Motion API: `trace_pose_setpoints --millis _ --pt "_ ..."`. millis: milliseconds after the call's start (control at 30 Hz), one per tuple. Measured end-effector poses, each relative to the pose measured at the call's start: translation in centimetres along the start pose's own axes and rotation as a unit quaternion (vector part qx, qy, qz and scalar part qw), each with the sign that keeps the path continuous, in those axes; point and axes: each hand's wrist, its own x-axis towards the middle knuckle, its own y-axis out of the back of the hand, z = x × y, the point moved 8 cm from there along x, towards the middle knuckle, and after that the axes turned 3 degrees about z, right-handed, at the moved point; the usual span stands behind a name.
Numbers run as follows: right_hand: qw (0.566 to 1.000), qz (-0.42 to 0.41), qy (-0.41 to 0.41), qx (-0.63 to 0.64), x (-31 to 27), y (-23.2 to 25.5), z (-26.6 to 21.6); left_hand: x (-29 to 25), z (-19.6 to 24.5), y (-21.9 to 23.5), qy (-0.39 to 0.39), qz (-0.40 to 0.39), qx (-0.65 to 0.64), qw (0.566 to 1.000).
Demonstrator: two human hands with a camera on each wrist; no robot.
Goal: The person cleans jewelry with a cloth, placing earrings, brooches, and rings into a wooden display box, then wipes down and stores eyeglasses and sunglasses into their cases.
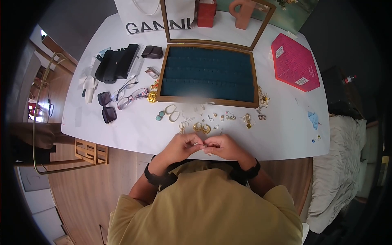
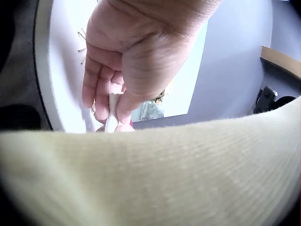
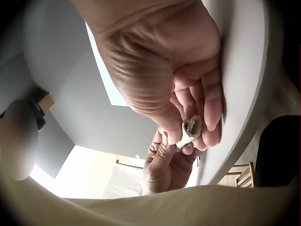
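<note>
Both hands meet at the table's near edge. In the right wrist view a small off-white rolled piece [image 3: 189,131], open at its end, is pinched between thumb and fingers of my right hand [image 3: 164,70]; my left hand [image 3: 164,172] holds its lower end. The left wrist view shows the same pale piece [image 2: 113,112] between the thumb and fingers of my left hand [image 2: 134,52]. From the head view, my left hand [image 1: 183,147] and right hand [image 1: 223,147] touch at the fingertips. Just beyond them lie gold hoop earrings [image 1: 202,128].
Behind the earrings stands a wooden case [image 1: 163,73] with dark teal lining and raised lid. Sunglasses [image 1: 107,108], glasses [image 1: 132,98] and a black case [image 1: 116,65] lie left. A pink hexagonal box [image 1: 295,63] is at right, a paper bag [image 1: 143,18] at the back.
</note>
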Motion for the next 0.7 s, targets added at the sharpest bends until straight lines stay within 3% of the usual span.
trace_pose_setpoints --millis 133,267,367,533,567,700 --pt "1.000 -0.001 0.007 -0.019 0.2 0.0 0.1 0.3 1.4 1.8 -0.032 0.036 0.040 0.998" --pt "0.999 -0.027 0.017 -0.019 0.2 -0.1 -0.1 0.5 0.7 5.2 -0.002 0.141 0.067 0.988" --pt "0.999 -0.047 0.020 0.008 0.0 -0.1 0.0 1.0 0.9 6.0 0.006 0.144 0.138 0.980" --pt "0.992 -0.047 0.014 0.115 0.9 0.9 -0.4 2.5 2.7 3.2 -0.100 0.053 0.288 0.951" --pt "0.993 -0.025 0.023 0.114 1.2 1.8 -1.1 2.8 3.1 2.5 -0.129 0.041 0.316 0.939" --pt "0.988 0.095 0.056 0.112 3.0 6.9 -3.7 3.8 4.1 1.3 -0.124 0.047 0.337 0.932"
